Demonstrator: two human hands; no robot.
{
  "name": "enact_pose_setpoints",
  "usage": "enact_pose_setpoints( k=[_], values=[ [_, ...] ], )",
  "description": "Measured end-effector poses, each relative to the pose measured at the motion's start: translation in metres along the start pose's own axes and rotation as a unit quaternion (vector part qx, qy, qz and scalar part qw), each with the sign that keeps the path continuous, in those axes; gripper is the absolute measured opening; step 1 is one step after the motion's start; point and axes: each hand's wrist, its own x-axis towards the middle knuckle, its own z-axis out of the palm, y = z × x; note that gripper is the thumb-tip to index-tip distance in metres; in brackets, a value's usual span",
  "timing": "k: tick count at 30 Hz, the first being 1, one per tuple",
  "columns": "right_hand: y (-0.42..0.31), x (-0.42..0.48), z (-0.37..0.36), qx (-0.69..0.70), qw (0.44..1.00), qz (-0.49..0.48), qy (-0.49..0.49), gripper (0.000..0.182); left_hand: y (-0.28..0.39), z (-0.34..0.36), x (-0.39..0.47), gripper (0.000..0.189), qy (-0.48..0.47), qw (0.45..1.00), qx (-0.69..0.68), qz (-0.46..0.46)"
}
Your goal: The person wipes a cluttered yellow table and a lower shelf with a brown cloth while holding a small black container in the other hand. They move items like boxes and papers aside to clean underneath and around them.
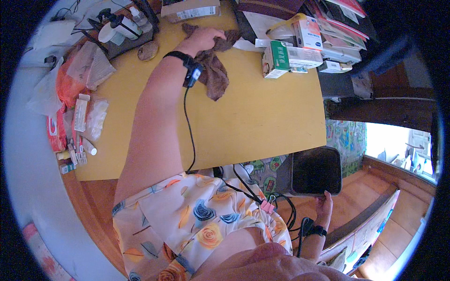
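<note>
My left hand (pixel 206 38) reaches to the far part of the yellow tabletop (pixel 260 109), its fingers curled on a crumpled brown cloth (pixel 214 75). One end of the cloth hangs towards me across the tabletop; its other parts show on both sides of the hand. At the lower right, my right hand (pixel 323 205) grips the near rim of a dark rectangular bin (pixel 316 191), beyond the table's edge. The fingers under the rim are partly hidden. Both wrists wear black straps with small devices and cables.
Boxes (pixel 276 59) and papers fill the table's far right. Bottles (pixel 125 26), a round tin (pixel 147 51) and a cardboard box (pixel 190 12) stand along the back. Plastic bags (pixel 91 65) and tubes lie at the left. Black cables (pixel 290 210) hang near the bin.
</note>
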Motion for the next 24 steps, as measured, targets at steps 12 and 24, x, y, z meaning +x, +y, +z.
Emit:
enact_pose_setpoints(
  k=[12,24],
  values=[
    [0.002,0.003,-0.006,0.003,0.999,-0.03,0.012,0.016,-0.027,-0.001,-0.049,0.049,0.133,0.955,0.195,-0.178],
    [0.007,0.001,-0.004,-0.02,0.999,-0.034,-0.019,0.014,0.08,-0.031,-0.081,0.037,-0.208,0.976,0.038,-0.051]
  ],
)
